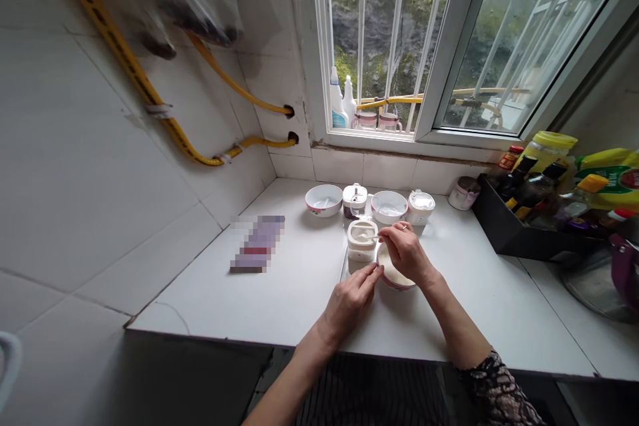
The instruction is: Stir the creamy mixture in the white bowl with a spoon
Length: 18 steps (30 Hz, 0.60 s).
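My right hand [405,251] is closed around the handle of a small white spoon [372,237]. The spoon's tip is at the mouth of an open seasoning jar [361,253] with pale contents. Below that hand is a bowl [398,287] with a pinkish rim, holding pale, fine-grained stuff; my right hand and wrist hide part of it. My left hand [352,294] has its fingers together at the bowl's near left edge, gripping it there.
Behind stand a white bowl [324,202], a dark-filled seasoning jar [355,202], a second bowl [389,206] and a white jar [421,207]. A black box [519,229] of bottles is at right. A blurred purple item [259,244] lies left.
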Tool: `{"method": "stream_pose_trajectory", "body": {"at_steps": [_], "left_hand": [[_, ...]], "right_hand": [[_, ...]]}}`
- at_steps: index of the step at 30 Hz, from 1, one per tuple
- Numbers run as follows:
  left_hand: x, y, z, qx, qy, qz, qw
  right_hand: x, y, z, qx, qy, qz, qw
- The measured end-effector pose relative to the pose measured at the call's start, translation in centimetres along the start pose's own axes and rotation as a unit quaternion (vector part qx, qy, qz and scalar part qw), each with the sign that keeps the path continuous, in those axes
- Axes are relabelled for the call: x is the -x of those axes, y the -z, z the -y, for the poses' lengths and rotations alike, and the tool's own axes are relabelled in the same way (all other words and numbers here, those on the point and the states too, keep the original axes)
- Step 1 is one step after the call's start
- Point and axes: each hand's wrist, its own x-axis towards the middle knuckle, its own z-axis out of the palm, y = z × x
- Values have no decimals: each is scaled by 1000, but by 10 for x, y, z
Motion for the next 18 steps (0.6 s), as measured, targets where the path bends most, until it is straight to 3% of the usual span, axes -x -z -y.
{"method": "stream_pose_trajectory", "body": {"at_steps": [3, 8, 12, 18], "left_hand": [[0, 1, 0, 1, 1, -2, 1000], [-1, 3, -2, 15, 15, 7, 1000], [-1, 3, -2, 15, 14, 4, 1000], [0, 2, -1, 14, 15, 4, 1000]], "right_hand": [[0, 6, 1, -11, -40, -47, 998], [2, 28, -6, -124, -261, -123, 949], [6, 37, -18, -133, -325, -84, 932], [7, 26, -20, -92, -309, 8, 946]]}}
